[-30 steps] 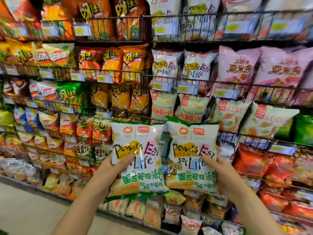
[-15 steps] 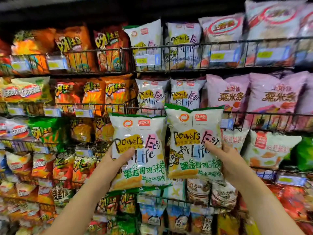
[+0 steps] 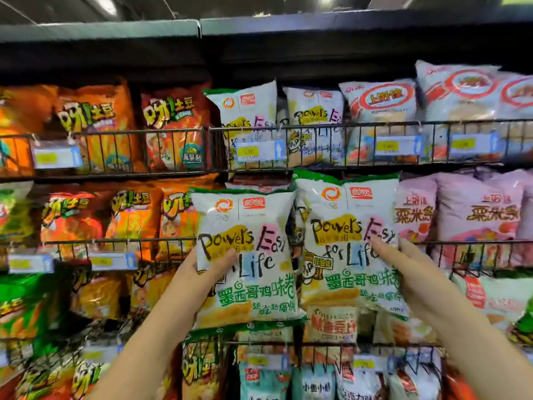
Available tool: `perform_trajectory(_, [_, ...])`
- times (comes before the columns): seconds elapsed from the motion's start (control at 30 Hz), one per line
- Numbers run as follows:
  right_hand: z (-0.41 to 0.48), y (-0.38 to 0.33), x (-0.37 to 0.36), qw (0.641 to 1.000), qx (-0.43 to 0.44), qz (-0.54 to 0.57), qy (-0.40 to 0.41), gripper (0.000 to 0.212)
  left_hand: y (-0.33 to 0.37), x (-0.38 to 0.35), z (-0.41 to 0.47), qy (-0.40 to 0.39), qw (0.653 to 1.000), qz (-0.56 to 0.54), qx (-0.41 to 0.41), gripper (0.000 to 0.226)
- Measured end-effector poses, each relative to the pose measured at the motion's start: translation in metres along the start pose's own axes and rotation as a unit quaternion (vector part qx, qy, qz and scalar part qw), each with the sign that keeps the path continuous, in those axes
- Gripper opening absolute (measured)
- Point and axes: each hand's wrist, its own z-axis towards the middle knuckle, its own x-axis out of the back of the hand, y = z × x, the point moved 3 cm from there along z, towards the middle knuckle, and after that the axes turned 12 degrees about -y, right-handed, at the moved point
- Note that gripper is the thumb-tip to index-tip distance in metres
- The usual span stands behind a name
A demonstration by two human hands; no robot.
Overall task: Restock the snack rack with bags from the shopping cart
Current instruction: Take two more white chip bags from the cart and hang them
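A: Nearest the camera, what are the hands doing?

B: Each grips a bag. The left hand [image 3: 202,272] clasps the left white snack bag [image 3: 245,255] by its left edge, thumb across the front under the word "Powers". The right hand [image 3: 403,264] clasps the right white snack bag [image 3: 349,243] by its right edge, thumb lying on the front near "Life". Both forearms rise from the bottom of the frame.

A: How do the two bags sit against each other?

B: Side by side and upright, edges touching or slightly overlapping; I cannot tell which. The right one is held a little higher. Both have a green top seam and green Chinese lettering.

A: And where are they in relation to the rack?

B: Held up in front of the second tier of the wire snack rack [image 3: 375,345], not resting on it. Just behind them, pink bags [image 3: 490,215] fill that tier to the right and orange chip bags [image 3: 135,215] fill it to the left.

A: Farther back?

B: On the top tier, behind a wire rail with a blue-and-yellow price tag [image 3: 259,151], stand matching white bags [image 3: 248,116] of the same print. Pale bags with a red oval logo [image 3: 380,108] sit to their right, more orange bags [image 3: 176,122] to their left. A dark shelf header [image 3: 259,33] runs above everything.
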Motion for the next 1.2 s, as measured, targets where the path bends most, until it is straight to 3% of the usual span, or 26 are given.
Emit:
perform_trajectory(0.03, [0.005,-0.007,-0.003,1.000,0.014,-0.008,-0.005,0.061,0.005,0.005,0.009,0.002,1.000,0.006,-0.007,0.097])
perform_trajectory(0.1, [0.017,-0.016,-0.001,0.999,0.031,-0.020,-0.001,0.049,0.015,0.010,0.024,-0.009,1.000,0.010,-0.018,0.088])
perform_trajectory(0.23, [0.027,-0.043,-0.015,0.997,0.043,-0.044,0.057,0.064,0.034,0.014,0.047,-0.029,0.999,0.015,-0.043,0.066])
perform_trajectory(0.43, [0.062,-0.059,0.003,0.994,0.063,-0.088,0.001,0.046,0.059,0.011,0.063,-0.042,0.996,0.025,-0.076,0.082])
perform_trajectory(0.57, [0.082,-0.097,0.005,0.985,0.124,-0.121,0.005,0.065,0.071,0.011,0.075,-0.029,0.995,0.031,-0.085,0.078])
perform_trajectory(0.6, [0.088,-0.107,0.005,0.983,0.131,-0.131,0.004,0.061,0.073,0.011,0.077,-0.027,0.995,0.034,-0.087,0.084])
perform_trajectory(0.7, [0.104,-0.139,0.003,0.976,0.150,-0.154,-0.008,0.021,0.080,0.013,0.081,-0.025,0.994,0.035,-0.099,0.098])
perform_trajectory(0.77, [0.115,-0.158,-0.001,0.970,0.175,-0.170,-0.002,0.015,0.083,0.012,0.082,-0.025,0.993,0.034,-0.109,0.089])
perform_trajectory(0.87, [0.129,-0.183,-0.016,0.952,0.220,-0.214,-0.001,0.021,0.088,0.009,0.080,-0.040,0.990,0.030,-0.133,0.049])
perform_trajectory(0.93, [0.144,-0.195,-0.018,0.945,0.233,-0.228,-0.015,0.016,0.091,0.009,0.078,-0.034,0.989,0.028,-0.142,0.035])
perform_trajectory(1.2, [0.205,-0.214,-0.013,0.934,0.284,-0.213,-0.051,0.024,0.094,0.019,0.075,-0.018,0.989,0.040,-0.144,0.037])
